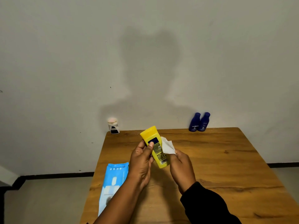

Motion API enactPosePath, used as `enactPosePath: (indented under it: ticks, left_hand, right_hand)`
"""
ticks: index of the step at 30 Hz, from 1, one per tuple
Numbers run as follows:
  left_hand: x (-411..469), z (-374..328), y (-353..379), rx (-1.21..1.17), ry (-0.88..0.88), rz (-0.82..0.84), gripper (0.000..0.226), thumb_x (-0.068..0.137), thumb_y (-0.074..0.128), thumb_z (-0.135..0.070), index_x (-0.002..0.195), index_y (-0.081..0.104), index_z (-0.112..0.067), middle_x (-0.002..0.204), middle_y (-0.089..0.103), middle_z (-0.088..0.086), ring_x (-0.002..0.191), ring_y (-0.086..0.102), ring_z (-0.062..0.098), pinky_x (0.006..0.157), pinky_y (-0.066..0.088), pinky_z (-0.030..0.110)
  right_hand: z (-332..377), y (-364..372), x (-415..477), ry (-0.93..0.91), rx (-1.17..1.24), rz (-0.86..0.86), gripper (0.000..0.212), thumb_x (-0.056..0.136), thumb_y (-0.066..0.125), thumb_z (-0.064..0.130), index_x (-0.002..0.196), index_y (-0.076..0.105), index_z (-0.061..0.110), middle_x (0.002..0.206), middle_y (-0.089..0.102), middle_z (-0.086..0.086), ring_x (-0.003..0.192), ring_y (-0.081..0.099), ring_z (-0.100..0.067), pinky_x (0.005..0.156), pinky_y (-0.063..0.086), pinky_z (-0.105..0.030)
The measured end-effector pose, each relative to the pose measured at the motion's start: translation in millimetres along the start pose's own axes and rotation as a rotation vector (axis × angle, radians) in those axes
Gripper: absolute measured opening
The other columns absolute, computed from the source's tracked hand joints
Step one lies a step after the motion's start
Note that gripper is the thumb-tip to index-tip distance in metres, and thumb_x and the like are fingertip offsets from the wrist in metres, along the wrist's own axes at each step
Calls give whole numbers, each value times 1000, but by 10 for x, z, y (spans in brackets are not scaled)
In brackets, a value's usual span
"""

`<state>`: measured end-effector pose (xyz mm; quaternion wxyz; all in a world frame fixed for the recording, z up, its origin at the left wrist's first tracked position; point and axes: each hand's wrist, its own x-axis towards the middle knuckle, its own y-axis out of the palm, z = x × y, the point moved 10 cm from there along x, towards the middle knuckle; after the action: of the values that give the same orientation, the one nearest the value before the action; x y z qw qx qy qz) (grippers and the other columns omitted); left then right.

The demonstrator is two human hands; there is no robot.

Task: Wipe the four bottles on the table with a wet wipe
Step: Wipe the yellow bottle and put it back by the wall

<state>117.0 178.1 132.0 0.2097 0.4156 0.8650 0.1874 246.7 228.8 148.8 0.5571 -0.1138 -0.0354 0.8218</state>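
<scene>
Head view: the left grip [140, 160] clasps a yellow bottle [157, 149], tilted above the middle of the surface [218, 159], while the right grip [181, 167] pinches a wet wipe [167, 147] against its right side. At far right, the left blue bottle [194, 122] touches the right blue bottle [204, 122]; a white bottle [113, 126] stands far left. Whether those three are wiped cannot be told.

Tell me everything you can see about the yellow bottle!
The yellow bottle looks like plastic, with a dark blue label, small print and a barcode near its lower end. It is tilted, top leaning left, held above the wooden table. The left hand grips it, thumb on the label, while the right hand holds a wet wipe against its right side.
</scene>
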Motion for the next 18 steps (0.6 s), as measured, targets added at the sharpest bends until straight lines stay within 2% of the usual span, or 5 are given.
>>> enactPosePath:
  ticks: [3,8,13,16,18]
  left_hand:
    - [-52,-29,83,92,41,48,26,94,53,-2,114,65,-14,107,75,5,99,71,16,86,56,27]
    - [-62,-102,65,190,96,52,37,92,58,-1,124,61,-16,117,72,4,111,67,16,96,53,33]
    - [-64,-115,-17,242,114,27,38,91,60,-3,127,60,-16,119,71,4,112,67,19,96,53,39]
    - [-87,-125,1,329,162,37,36,90,63,-6,121,62,-22,118,71,-1,111,66,15,94,54,33]
    - [-121,-162,55,437,226,58,35,89,64,-5,116,63,-27,114,72,-8,110,66,8,90,53,23]
  right_hand:
    - [179,32,69,-45,44,-7,27,99,44,17,93,70,19,86,72,-3,85,67,-21,78,55,-42]
    - [335,32,97,-84,181,21,27,101,46,25,97,72,24,89,73,0,86,66,-13,77,54,-36]
    - [71,27,4,35,199,38,26,101,46,25,94,68,35,94,72,12,82,66,4,70,48,-17]
    - [5,37,12,99,232,18,26,101,45,22,100,70,29,94,73,6,87,68,-6,73,51,-22]
    - [59,56,10,124,289,24,28,101,44,19,101,71,20,93,74,-2,88,68,-15,72,52,-25]
